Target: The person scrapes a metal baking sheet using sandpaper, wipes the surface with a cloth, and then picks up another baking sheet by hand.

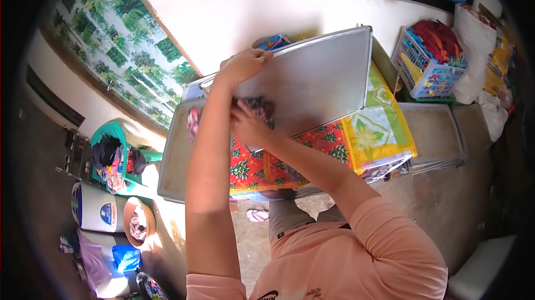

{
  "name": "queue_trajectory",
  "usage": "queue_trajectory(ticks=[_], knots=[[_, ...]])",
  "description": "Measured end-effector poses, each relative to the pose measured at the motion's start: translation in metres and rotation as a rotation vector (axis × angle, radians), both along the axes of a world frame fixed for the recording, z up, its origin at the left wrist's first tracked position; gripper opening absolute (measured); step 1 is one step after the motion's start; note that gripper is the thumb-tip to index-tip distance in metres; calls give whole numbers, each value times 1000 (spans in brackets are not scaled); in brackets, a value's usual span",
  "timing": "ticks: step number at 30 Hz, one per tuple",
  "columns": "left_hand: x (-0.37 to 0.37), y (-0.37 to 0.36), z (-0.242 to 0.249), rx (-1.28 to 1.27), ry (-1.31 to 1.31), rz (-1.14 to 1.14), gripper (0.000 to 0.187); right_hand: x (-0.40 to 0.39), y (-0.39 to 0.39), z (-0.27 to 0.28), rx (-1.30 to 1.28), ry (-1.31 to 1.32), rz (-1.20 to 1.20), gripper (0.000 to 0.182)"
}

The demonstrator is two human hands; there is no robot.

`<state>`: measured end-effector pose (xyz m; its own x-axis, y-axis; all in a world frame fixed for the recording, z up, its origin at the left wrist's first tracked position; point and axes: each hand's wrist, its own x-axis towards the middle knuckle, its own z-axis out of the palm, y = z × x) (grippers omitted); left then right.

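A large shallow metal tray (317, 77) is propped up at a slant over the table, its grey inner face toward me. My left hand (243, 67) is closed over the upper rim near its left end. Against the lower left of the tray face, my right hand (249, 126) presses a dark, pink-patterned cloth (259, 109). The fingers of that hand are slightly blurred and bent on the cloth. Part of the patterned cloth also shows to the left, behind my left forearm.
Beneath is a table with a red and yellow patterned tablecloth (320, 152). Another tray (177, 158) lies at its left, and stacked trays (432, 132) are at the right. A clothes basket (426, 71) stands behind them. A green chair (131, 160) holding clothes is on the left.
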<state>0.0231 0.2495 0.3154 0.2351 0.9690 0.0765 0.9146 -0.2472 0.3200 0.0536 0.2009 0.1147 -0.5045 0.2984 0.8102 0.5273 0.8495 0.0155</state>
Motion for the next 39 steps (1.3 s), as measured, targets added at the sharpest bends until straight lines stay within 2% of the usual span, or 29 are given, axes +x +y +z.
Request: queue_trajectory(ticks=[1, 3, 4, 5, 8, 10, 13, 16, 19, 20, 22, 23, 25, 27, 29, 30, 32, 35, 37, 39], knots=[[0, 2, -1, 20, 3, 1, 46, -2, 10, -46, -61, -33, 97, 37], [3, -4, 4, 35, 25, 18, 46, 18, 12, -90, -40, -178, 230, 36], [4, -7, 7, 43, 36, 29, 46, 44, 11, -100, 41, -291, 267, 37], [5, -9, 7, 54, 35, 27, 46, 71, 8, -104, -11, -415, 228, 37], [6, -11, 9, 52, 27, 21, 45, 155, -22, -74, -157, -672, -100, 35], [6, -12, 11, 8, 22, 11, 44, 207, -5, -104, -129, -623, -195, 28], [5, -10, 6, 75, 16, 10, 44, 279, -8, -78, -279, -592, -408, 23], [5, -8, 4, 73, -4, 5, 45, 330, -1, -74, -447, -545, -640, 24], [6, -10, 5, 71, -4, 21, 45, 361, 6, -70, -503, -351, -996, 24], [6, -11, 7, 76, 11, 43, 45, 364, 9, -71, -487, -142, -1019, 25], [11, -16, 9, 86, 42, 82, 45, 362, 5, -55, -446, 278, -1044, 26], [13, -17, 8, 105, 61, 90, 46, 353, 0, -45, -327, 372, -970, 29], [15, -15, 6, 143, 101, 104, 47, 304, -18, -13, -304, 547, -839, 32], [17, -14, 1, 220, 124, 126, 49, 239, -29, 2, -223, 636, -640, 37], [21, -15, 0, 262, 149, 153, 51, 171, -35, 12, -210, 512, -547, 39], [22, -17, 1, 267, 162, 168, 52, 139, -27, 5, -216, 493, -433, 37], [23, -19, -2, 278, 163, 176, 55, 94, -11, -20, -80, 338, -391, 38], [21, -19, -2, 304, 125, 154, 62, 103, 15, -46, -32, 383, -490, 42], [22, -23, -1, 305, 89, 139, 64, 140, 27, -68, -106, 585, -658, 43], [21, -21, 0, 297, 96, 138, 65, 177, 39, -72, -160, 953, -796, 41]])
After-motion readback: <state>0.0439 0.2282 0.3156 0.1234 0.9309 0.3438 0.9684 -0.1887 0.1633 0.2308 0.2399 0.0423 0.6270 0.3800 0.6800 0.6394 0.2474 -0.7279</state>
